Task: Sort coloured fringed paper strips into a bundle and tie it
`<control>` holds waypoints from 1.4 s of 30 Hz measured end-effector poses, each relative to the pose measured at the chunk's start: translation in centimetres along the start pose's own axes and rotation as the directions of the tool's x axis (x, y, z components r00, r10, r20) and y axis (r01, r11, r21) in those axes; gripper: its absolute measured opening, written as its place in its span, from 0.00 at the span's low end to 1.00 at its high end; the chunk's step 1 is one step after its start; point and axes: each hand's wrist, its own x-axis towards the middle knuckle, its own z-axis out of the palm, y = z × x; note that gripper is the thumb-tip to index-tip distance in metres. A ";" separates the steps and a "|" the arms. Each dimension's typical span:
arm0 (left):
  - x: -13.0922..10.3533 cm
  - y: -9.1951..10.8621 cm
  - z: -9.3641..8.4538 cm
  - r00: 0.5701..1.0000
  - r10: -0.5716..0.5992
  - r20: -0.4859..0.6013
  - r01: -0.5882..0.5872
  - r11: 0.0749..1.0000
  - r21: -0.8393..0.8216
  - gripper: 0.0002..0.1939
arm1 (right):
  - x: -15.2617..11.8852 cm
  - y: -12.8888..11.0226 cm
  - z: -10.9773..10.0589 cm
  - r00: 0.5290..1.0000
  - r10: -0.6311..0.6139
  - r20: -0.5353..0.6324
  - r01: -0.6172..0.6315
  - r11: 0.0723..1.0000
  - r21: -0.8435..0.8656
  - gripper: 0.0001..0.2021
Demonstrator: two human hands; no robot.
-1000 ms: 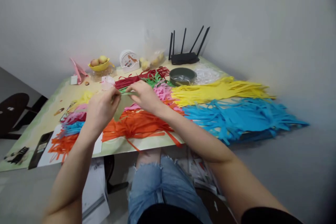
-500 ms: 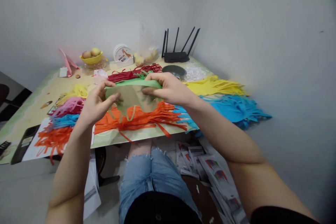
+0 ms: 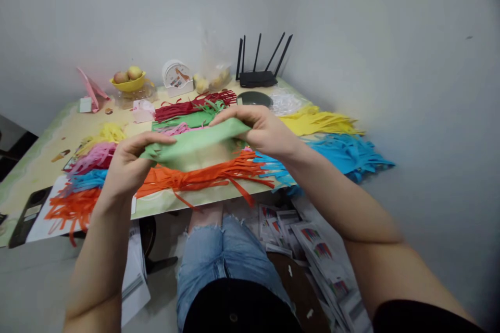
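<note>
Green sheet (image 3: 197, 145), soft and partly blurred, spans the gap between the person's hands, raised above the near part of the counter (image 3: 78, 132). The left hand (image 3: 127, 164) has its end pinched between fingers and thumb, and the right hand (image 3: 269, 132) grasps the opposite end, so the grip is closed on both sides. Just below and nearer the person lie orange strips (image 3: 187, 181) along the counter's edge, a few tails hanging over it. Uneven pulling could tear or stretch the sheet, thin as it looks; lowering it slack might let its ends catch in the orange strips or drag them off the edge, since they lie so close. Beyond it, pink strips (image 3: 175, 128) and a green bundle (image 3: 193, 119) sit close together, where loose ends could tangle or mix. To the right spread blue strips (image 3: 344, 153) and, farther back, yellow strips (image 3: 324, 120); crimson strips (image 3: 183, 109), a dark round dish (image 3: 253, 98) and a black router (image 3: 258, 79) are farther off. Compared with half a second ago, the sheet reads as a paler, more solid band, no longer see-through with strands dangling below, and more of the green bundle shows behind it.
</note>
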 end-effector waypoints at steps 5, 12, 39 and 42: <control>0.2 0.0 -0.3 0.996 0.014 0.089 0.005 0.978 -0.210 0.05 | -0.3 0.1 -0.4 1.000 -0.017 0.015 0.017 1.000 0.019 0.13; 0.3 1.7 -1.0 0.985 0.044 0.169 -0.047 0.999 0.014 0.04 | -0.1 0.0 -2.2 0.986 -0.063 0.156 0.077 0.994 -0.081 0.12; 0.3 2.8 1.0 0.986 -0.060 0.157 0.007 0.947 0.321 0.14 | -1.0 -1.9 -1.2 0.992 0.124 0.030 -0.107 0.937 -0.332 0.07; -0.1 2.5 1.2 0.991 -0.065 0.119 0.032 0.964 0.263 0.14 | -1.1 -1.6 -0.9 0.996 0.089 0.009 -0.082 0.941 -0.329 0.06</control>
